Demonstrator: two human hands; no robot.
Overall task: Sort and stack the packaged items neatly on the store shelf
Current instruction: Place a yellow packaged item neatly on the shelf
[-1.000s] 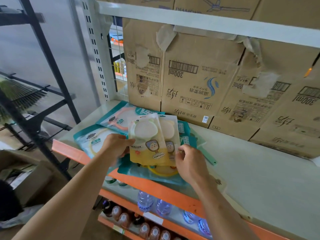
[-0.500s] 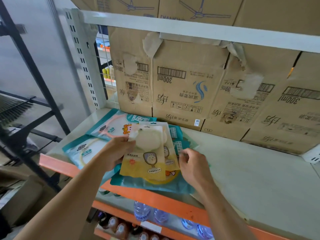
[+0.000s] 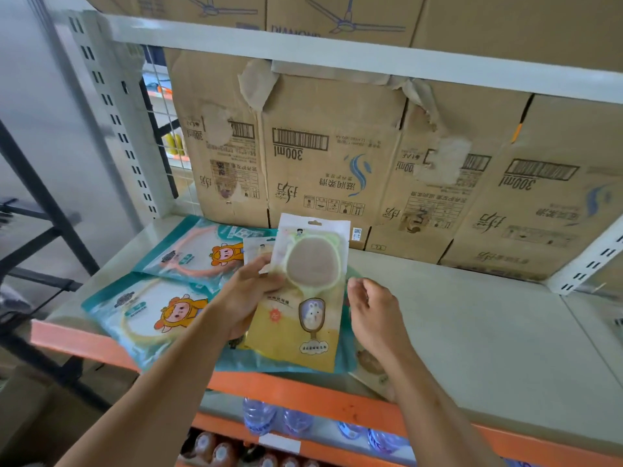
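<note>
Head view: left hand (image 3: 247, 298) grips the left edge of a yellow-and-white packet (image 3: 305, 318), thumb on its front, held upright at frame centre above the grey shelf (image 3: 472, 332). Its small print is too blurred to read. A second small packet (image 3: 258, 247) shows behind it. Right hand (image 3: 374, 315) is just right of the packet, fingers loosely curled, holding nothing. Teal packets (image 3: 148, 311) with a cartoon figure lie flat on the shelf, centre left. Cartons (image 3: 337, 156) behind stand inverted: "300ml" and barcodes read upside down. Upper box (image 3: 337, 15) shows a ceiling-fan drawing and a partial "DIAMON". Bottles (image 3: 259, 419) stand at bottom centre, below the orange shelf edge (image 3: 303, 392).
</note>
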